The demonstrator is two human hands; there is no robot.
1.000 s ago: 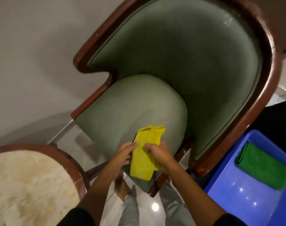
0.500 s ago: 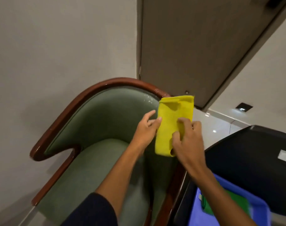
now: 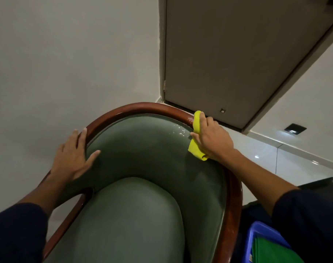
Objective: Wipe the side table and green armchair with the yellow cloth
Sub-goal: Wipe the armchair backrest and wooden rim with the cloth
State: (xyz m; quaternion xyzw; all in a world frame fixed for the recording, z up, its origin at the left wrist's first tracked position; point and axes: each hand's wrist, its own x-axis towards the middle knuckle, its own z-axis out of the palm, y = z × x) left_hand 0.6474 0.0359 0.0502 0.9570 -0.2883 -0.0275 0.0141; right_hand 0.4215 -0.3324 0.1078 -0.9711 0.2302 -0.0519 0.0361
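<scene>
Here, right hand presses folded yellow cloth on green armchair wooden rim. Left hand, fingers spread, rests flat on opposite rim; blue bin w/ green cloth nearby.

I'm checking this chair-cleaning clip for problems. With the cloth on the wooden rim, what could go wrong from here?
1. The yellow cloth is bunched under the right hand, so little of it touches the rim; the wipe may leave streaks.
2. Droplets sit on the green backrest beside the cloth; they may be missed and mark the upholstery.
3. The left hand rests on the rim and backrest, and may leave prints where wiping is due.
</scene>
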